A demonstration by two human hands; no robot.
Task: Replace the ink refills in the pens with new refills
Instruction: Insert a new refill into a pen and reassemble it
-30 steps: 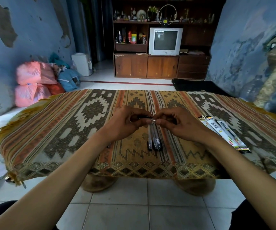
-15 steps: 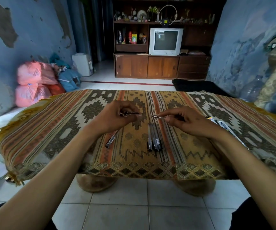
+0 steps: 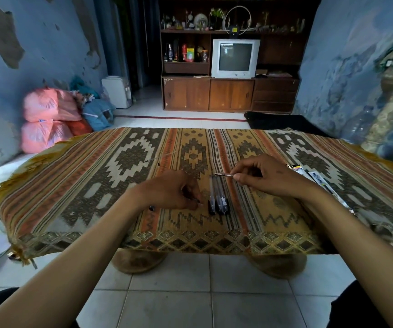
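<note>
While both forearms reach in from the bottom of the frame, the person's two hands work over a low table draped in a patterned woven cloth (image 3: 101,185) of orange, brown and cream.

The right hand (image 3: 269,177) hovers above the cloth right of centre. Its thumb and forefinger pinch one end of a thin ink refill (image 3: 224,175), which points left and lies nearly level, metal tip leading. The other fingers curl loosely behind.

The left hand (image 3: 172,192) rests low on the cloth, knuckles up, fingers curled down with the tips meeting the fabric. Something small and dark sits at those fingertips; whether it is gripped cannot be told. A dark pen end (image 3: 151,208) pokes out from beneath the wrist.

Just right of the left hand, three pens (image 3: 218,197) lie side by side and touching, dark ends toward the person, clear barrels pointing away. The refill tip hangs above their far ends.

Packs of new refills (image 3: 313,177) lie on the cloth behind the right wrist, partly hidden by it.

Beyond the table stand a wooden cabinet (image 3: 231,95) with a grey television (image 3: 234,58), and pink sacks (image 3: 46,119) against a peeling blue wall.
</note>
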